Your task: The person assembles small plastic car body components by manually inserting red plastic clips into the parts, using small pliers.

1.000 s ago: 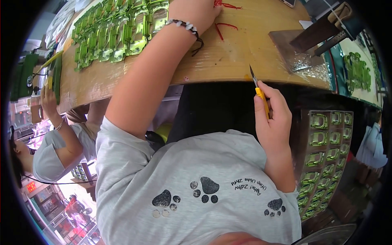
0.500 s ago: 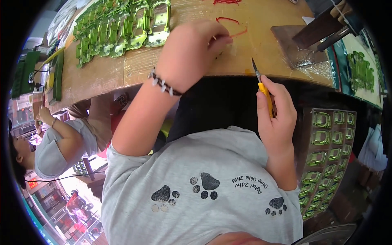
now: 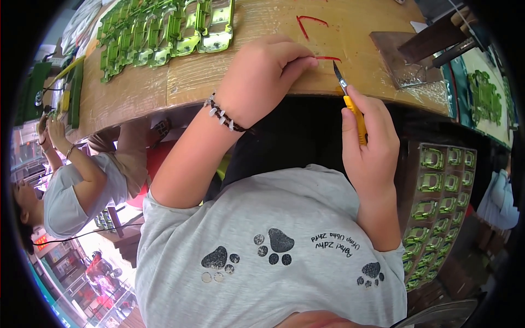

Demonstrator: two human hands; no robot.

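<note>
Head view — left hand [image 3: 265,76] pinches a red strip [image 3: 329,58], probably light, flexible, best held by one end — right hand [image 3: 373,131] grips the yellow-handled knife [image 3: 351,104].

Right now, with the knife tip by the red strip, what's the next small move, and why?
I'd probably ease the yellow-handled knife slightly toward the red strip: the left hand pinches one end, the free end juts out, and the right hand holds the blade close to it.
</note>
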